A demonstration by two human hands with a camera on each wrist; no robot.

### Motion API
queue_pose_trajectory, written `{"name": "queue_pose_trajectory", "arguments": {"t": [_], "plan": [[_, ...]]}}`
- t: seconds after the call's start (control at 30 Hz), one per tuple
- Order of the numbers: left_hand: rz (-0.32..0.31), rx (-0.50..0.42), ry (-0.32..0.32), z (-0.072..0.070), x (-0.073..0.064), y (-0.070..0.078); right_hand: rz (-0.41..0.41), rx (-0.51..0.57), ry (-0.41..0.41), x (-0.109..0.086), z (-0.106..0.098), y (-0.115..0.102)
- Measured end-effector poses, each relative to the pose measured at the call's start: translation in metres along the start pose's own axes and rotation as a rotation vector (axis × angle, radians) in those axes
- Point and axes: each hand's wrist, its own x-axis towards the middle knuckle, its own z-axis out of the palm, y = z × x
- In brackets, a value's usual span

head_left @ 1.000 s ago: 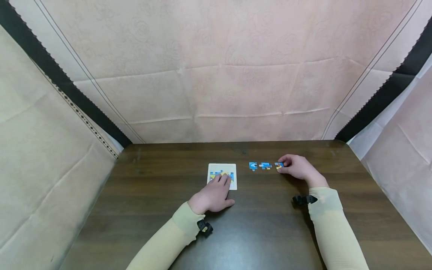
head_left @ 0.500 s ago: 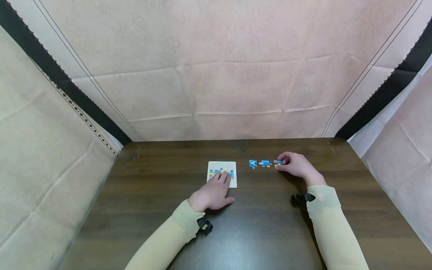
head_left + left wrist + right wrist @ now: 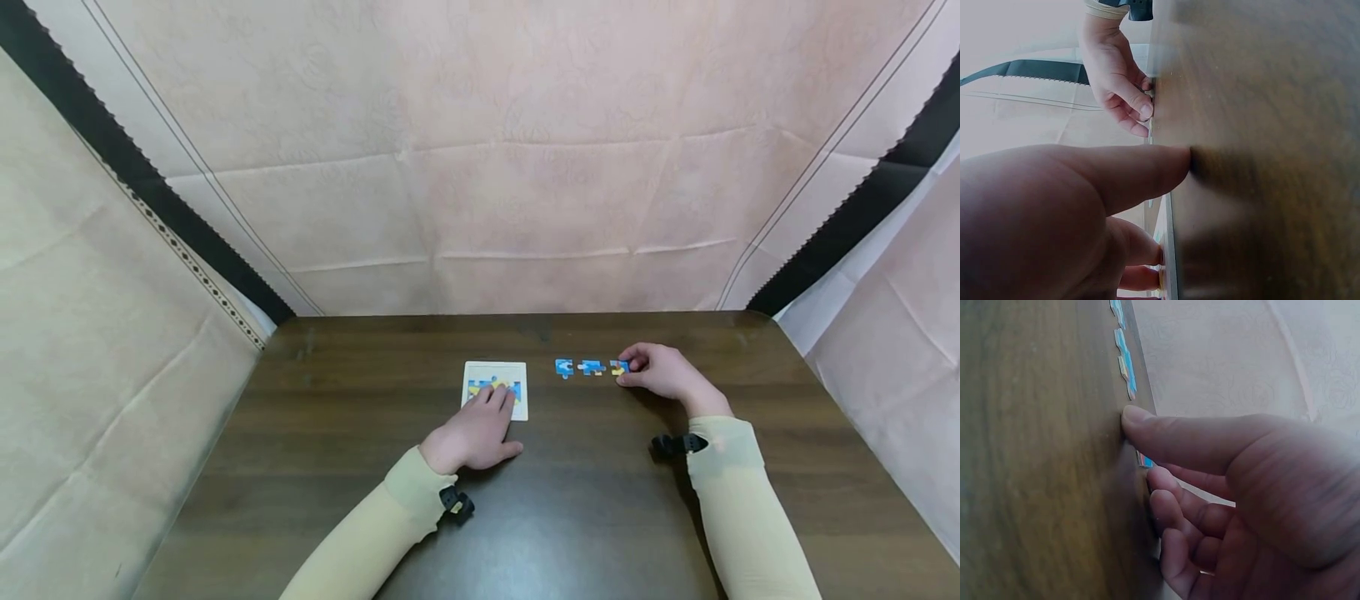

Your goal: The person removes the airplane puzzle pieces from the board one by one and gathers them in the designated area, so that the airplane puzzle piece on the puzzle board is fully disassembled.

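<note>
A white-framed jigsaw puzzle [image 3: 496, 369] with blue and yellow pieces lies on the table in the head view. My left hand [image 3: 476, 435] rests its fingers on the puzzle's lower part, covering some of the picture. The left thumb [image 3: 1160, 170] touches the tabletop beside the frame. To the right, my right hand [image 3: 667, 375] pinches a blue and yellow puzzle piece [image 3: 618, 367] at the table surface between thumb and fingers. In the right wrist view, the thumb hides most of that piece. Two loose pieces, one blue [image 3: 564, 367] and one blue and yellow [image 3: 591, 367], lie in a row left of it.
The dark wooden table [image 3: 585, 508] ends at a far edge just beyond the pieces. Pale fabric walls [image 3: 480, 200] rise behind it and at both sides. Each wrist wears a black strapped device, such as the left one [image 3: 456, 502].
The piece in my right hand has slid very slightly left, closer to the middle loose piece. My left hand stays on the puzzle. The head view shifts a little.
</note>
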Motion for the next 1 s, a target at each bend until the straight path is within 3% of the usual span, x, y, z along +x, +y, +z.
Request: {"name": "queue_pose_trajectory", "arguments": {"t": [1.0], "plan": [[-0.008,-0.065,-0.031,-0.0063,-0.0026,-0.0039,0.001,-0.007,-0.007,0.0015,-0.0009,0.0009]]}}
